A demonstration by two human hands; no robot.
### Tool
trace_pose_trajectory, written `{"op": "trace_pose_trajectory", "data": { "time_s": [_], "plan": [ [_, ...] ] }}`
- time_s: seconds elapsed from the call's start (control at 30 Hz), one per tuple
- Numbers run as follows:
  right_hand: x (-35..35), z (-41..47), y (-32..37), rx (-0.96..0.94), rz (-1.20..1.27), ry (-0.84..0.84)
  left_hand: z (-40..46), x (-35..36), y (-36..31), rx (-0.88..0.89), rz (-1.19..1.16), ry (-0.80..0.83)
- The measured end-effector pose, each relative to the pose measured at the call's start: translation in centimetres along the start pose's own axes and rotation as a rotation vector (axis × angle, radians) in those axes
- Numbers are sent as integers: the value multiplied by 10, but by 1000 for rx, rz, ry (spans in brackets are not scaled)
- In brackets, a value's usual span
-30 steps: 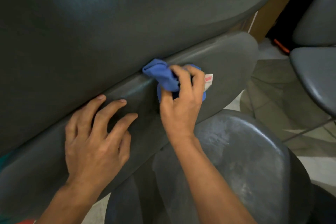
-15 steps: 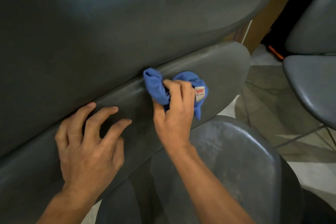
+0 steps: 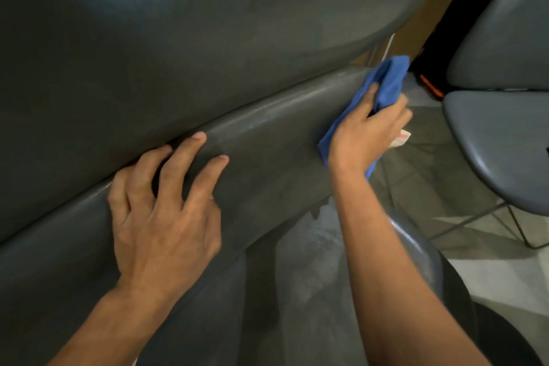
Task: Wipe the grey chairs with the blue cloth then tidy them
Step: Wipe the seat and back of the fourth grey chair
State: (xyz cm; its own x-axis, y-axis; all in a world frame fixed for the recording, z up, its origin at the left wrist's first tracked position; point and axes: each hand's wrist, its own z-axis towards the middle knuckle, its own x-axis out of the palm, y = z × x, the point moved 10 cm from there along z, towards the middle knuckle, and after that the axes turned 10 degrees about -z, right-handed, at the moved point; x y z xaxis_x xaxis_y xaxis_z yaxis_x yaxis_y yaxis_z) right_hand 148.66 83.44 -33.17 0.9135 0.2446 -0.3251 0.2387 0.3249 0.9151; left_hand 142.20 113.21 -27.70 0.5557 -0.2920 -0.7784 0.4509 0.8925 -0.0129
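Observation:
A large grey chair [image 3: 208,38] fills the upper left, tipped close to the camera, with a second grey shell [image 3: 267,140] stacked under it. My left hand [image 3: 163,208] rests with spread fingers on that lower shell, fingertips at the seam between the two. My right hand [image 3: 368,131] grips the bunched blue cloth [image 3: 389,80] and presses it on the right end of the lower shell. A white label hangs from the cloth beside my fingers. A third grey chair shell [image 3: 326,291] lies below my right forearm.
Another grey chair [image 3: 499,140] on thin metal legs stands at the right, its backrest [image 3: 505,38] above the seat. Tiled floor [image 3: 439,187] shows between the chairs. A brown panel and a dark object with an orange strip [image 3: 430,88] sit at the back right.
My right hand has slid the blue cloth rightward along the lower shell to its far end. My left hand has stayed pressed at the seam.

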Motion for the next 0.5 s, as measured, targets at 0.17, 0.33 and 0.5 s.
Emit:
{"op": "trace_pose_trajectory", "data": {
  "time_s": [0.17, 0.33, 0.5],
  "plan": [
    [10, -78, 5, -239, -22, 247, 35, 27, -42, 96, -100, 68],
    [4, -4, -21, 80, 26, 6, 72, 55, -72, 157, -69, 90],
    [3, 40, -52, 315, -33, -57, 67, 65, -75, 215, 20, 80]
  ]
}}
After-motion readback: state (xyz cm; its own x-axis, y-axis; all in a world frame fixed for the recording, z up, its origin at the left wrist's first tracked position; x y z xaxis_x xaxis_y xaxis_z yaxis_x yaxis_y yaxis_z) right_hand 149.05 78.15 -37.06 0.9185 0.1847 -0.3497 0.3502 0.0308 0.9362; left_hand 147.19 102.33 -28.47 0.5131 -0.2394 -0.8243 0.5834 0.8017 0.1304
